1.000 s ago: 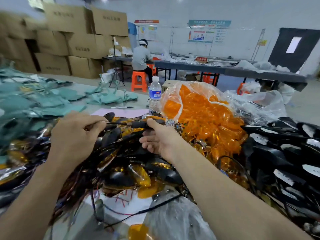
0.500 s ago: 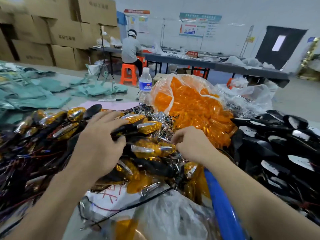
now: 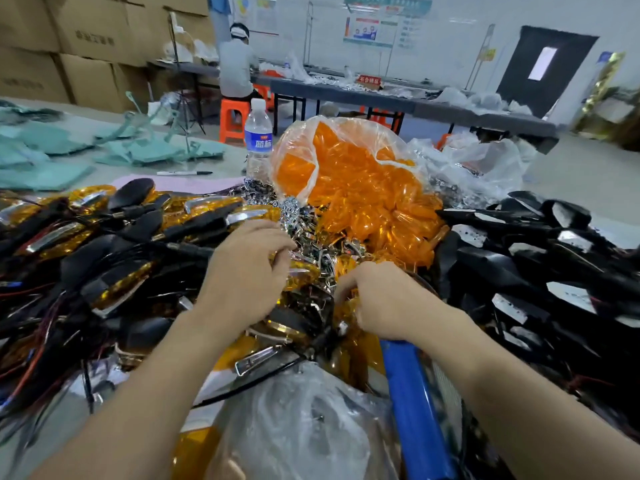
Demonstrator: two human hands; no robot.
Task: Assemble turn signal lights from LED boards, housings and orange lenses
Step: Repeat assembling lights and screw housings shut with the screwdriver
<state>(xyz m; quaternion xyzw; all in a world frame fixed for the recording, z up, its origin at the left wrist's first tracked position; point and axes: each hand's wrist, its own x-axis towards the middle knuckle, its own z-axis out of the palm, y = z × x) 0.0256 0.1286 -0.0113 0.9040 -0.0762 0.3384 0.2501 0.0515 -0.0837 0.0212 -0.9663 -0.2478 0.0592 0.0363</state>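
Observation:
Small silver LED boards (image 3: 304, 237) lie heaped in the middle, in front of a clear bag of orange lenses (image 3: 356, 181). Black housings (image 3: 519, 268) are piled on the right. Finished lights with orange lenses and wires (image 3: 114, 244) are heaped on the left. My left hand (image 3: 242, 275) hovers with curled fingers over the near left edge of the board heap; whether it holds anything is hidden. My right hand (image 3: 377, 299) digs its curled fingers into the boards from the near right and pinches one; the fingertips are buried.
A blue bar (image 3: 412, 403) and a crumpled clear plastic bag (image 3: 298, 427) lie close in front of me. A water bottle (image 3: 258, 133), a marker pen (image 3: 183, 173) and teal bags (image 3: 45, 147) sit behind the piles. A person sits at a far table.
My left hand has left the finished lights and moved right to the LED boards. My right hand stays dug into the boards. The camera has swung to the right.

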